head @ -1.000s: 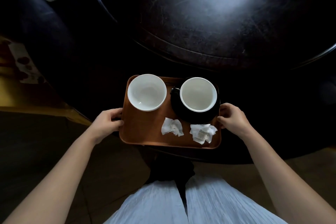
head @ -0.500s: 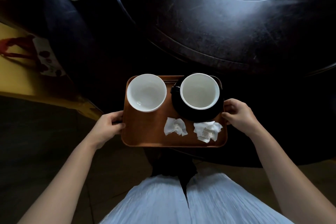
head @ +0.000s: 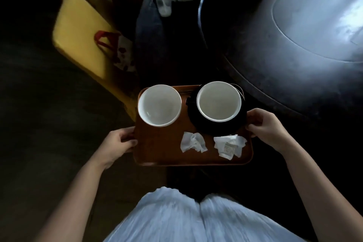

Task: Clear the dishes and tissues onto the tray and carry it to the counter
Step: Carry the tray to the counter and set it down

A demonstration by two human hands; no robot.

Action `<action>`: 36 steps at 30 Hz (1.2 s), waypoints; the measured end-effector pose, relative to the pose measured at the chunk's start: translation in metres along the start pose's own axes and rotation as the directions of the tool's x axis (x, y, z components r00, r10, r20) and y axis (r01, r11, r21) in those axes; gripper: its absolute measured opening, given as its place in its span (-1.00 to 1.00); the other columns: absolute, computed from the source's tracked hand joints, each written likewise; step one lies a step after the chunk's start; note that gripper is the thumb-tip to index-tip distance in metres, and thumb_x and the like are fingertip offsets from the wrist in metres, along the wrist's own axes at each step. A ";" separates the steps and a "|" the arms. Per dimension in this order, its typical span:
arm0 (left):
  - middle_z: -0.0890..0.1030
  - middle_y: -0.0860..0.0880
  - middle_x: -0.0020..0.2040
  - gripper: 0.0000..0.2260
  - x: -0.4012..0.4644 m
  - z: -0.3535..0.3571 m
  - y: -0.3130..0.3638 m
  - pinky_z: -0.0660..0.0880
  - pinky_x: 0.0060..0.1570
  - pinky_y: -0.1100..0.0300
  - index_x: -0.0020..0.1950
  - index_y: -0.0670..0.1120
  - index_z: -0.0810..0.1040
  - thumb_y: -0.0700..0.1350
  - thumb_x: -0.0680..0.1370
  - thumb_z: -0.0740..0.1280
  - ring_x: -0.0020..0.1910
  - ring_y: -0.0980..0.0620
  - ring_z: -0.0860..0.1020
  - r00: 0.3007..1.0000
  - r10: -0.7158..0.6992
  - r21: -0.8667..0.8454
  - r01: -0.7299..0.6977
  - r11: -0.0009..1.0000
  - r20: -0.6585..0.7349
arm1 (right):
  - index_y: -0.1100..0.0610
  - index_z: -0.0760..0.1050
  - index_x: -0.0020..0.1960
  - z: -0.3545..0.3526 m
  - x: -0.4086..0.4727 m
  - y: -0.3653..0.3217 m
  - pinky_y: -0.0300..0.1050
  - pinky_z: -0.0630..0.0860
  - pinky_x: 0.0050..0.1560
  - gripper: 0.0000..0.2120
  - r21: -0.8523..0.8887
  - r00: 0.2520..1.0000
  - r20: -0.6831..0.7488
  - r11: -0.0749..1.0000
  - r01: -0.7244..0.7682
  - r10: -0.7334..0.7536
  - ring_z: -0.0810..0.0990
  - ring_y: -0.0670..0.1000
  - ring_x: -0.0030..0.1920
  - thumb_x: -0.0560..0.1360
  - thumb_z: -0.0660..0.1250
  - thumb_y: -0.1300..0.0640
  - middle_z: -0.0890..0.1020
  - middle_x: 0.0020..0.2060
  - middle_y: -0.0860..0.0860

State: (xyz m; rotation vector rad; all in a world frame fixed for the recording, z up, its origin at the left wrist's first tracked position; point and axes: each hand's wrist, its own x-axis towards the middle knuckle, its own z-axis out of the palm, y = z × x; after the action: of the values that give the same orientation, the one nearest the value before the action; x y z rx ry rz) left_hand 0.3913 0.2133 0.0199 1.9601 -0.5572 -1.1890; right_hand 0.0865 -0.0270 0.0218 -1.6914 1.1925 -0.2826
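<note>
I hold a brown tray [head: 161, 149] in the air in front of my body, clear of the table. My left hand [head: 117, 143] grips its left edge and my right hand [head: 265, 127] grips its right edge. On the tray's far left stands an empty white bowl [head: 159, 105]. A second white bowl [head: 219, 101] sits on a black plate [head: 216, 129] at the far right. Two crumpled white tissues lie near the front edge, one [head: 193, 142] in the middle and one [head: 228, 145] to the right.
The round dark table [head: 294, 55] lies to the right of the tray. A yellow chair seat [head: 78, 31] with a red-handled bag [head: 117, 49] stands ahead to the left. A clear plastic cup [head: 163, 0] and other clutter sit further ahead. Dark floor spreads on the left.
The tray has come off the table and swung left with my body. The table has slid to the right of the view, and the yellow chair and cup are now ahead.
</note>
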 end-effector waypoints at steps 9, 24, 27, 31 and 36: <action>0.58 -0.04 0.02 -0.57 -0.106 0.002 -0.059 0.57 -0.23 0.32 0.32 -0.22 0.37 -0.40 0.46 0.27 0.01 0.04 0.57 0.923 -0.116 -0.257 0.019 0.966 -0.366 | 0.04 0.52 -0.14 0.039 0.026 -0.056 -0.08 0.58 -0.28 -0.72 -0.101 0.920 0.345 0.967 0.233 -0.186 0.63 0.09 -0.32 0.39 0.33 0.42 0.64 -0.29 0.07; 0.63 0.03 -0.10 -0.62 -0.324 0.037 -0.176 0.55 -0.22 0.33 0.25 -0.12 0.42 -0.42 0.49 0.22 -0.25 0.22 0.62 0.565 -0.401 -0.558 -0.132 0.819 -0.721 | 0.11 0.50 -0.22 0.225 -0.055 -0.148 -0.13 0.49 -0.42 -0.73 -0.082 0.508 0.785 0.754 0.652 -0.355 0.57 0.01 -0.48 0.36 0.32 0.48 0.58 -0.40 0.05; 0.65 -0.01 -0.06 -0.69 -0.370 0.044 -0.204 0.55 -0.18 0.30 0.13 -0.09 0.54 -0.39 0.49 0.24 -0.14 0.08 0.61 0.505 -0.455 -0.590 -0.140 0.795 -0.733 | 0.16 0.53 -0.15 0.267 -0.094 -0.158 0.01 0.60 -0.33 -0.80 -0.043 0.401 0.840 0.692 0.720 -0.365 0.62 0.06 -0.39 0.38 0.34 0.44 0.62 -0.33 0.10; 0.70 0.02 -0.07 -0.73 -0.426 0.051 -0.234 0.57 -0.10 0.22 0.02 0.00 0.65 -0.31 0.47 0.30 0.00 -0.01 0.63 0.461 -0.487 -0.613 -0.172 0.771 -0.742 | 0.16 0.56 -0.11 0.318 -0.146 -0.166 0.08 0.64 -0.23 -0.84 0.009 0.282 0.900 0.660 0.751 -0.333 0.67 0.11 -0.30 0.39 0.39 0.38 0.66 -0.25 0.15; 0.71 0.11 -0.20 -0.70 -0.480 0.051 -0.269 0.56 -0.25 0.32 -0.07 0.04 0.64 -0.35 0.48 0.27 -0.14 0.09 0.65 0.347 -0.588 -0.675 -0.239 0.698 -0.731 | 0.16 0.57 -0.12 0.377 -0.208 -0.173 0.16 0.62 -0.17 -0.83 0.064 0.193 0.927 0.642 0.764 -0.322 0.66 0.16 -0.31 0.38 0.38 0.39 0.66 -0.29 0.15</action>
State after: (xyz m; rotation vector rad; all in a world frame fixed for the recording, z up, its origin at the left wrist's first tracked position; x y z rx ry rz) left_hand 0.1145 0.6905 0.0573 1.6213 0.7256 -0.0878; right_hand 0.3333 0.3648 0.0560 -2.1582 -0.3126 0.4931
